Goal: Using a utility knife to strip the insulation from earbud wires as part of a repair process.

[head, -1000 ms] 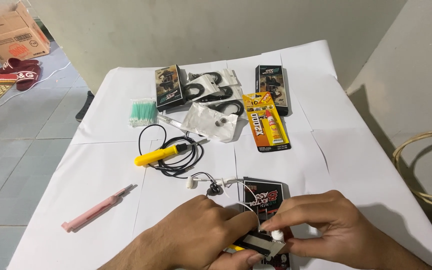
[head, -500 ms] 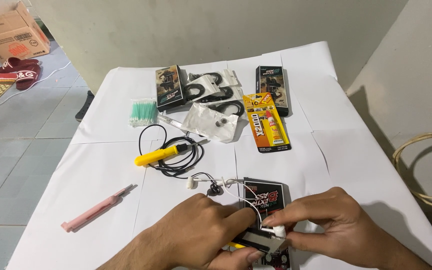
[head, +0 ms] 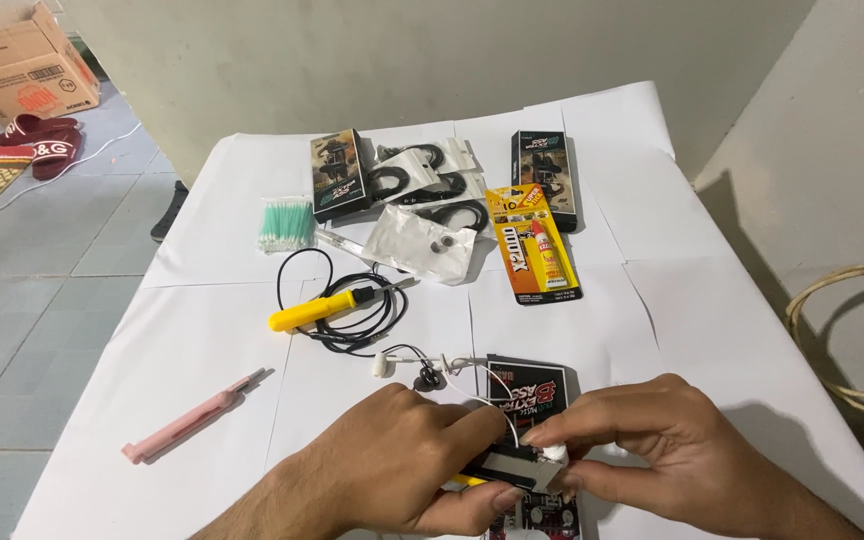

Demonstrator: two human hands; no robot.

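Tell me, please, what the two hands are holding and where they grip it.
The left hand pinches a small dark rectangular piece by its near end, thumb beneath. The right hand holds a small white earbud against the piece's far end, between its fingertips.

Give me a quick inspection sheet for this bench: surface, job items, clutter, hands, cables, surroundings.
Surface: table covered in white paper sheets.
Job's things: small grey clamp-like tool and white earbud, held over a dark box.
Clutter: yellow soldering iron, pink pen-like tool, cotton swabs, glue card, two upright dark boxes, clear bags.
Grippers: left hand grips the grey tool; right hand pinches the earbud against it.
Cables: black cord coiled by the iron; thin white earphone wire.
Surroundings: tiled floor, cardboard box, red sandals, pale hose at right.
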